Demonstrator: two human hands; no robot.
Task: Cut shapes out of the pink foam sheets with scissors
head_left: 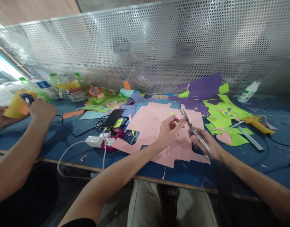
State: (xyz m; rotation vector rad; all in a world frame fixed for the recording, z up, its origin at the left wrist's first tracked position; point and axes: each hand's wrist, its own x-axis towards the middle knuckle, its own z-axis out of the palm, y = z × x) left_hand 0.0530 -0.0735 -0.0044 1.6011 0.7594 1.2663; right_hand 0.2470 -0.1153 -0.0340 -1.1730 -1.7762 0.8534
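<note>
My right hand is closed round the handles of metal scissors, whose blades point up and away over the pink paper sheet. My left hand pinches a small pink piece right at the blades' tips, fingers pressed together. Both hands hover just above the large pink sheet, which lies flat on the blue table and has cut-out notches.
A co-worker's hands at the left hold a yellow paper roll. A phone, white charger and cables lie left of the pink sheet. Green and purple paper, a glue gun, a ruler and bottles surround it.
</note>
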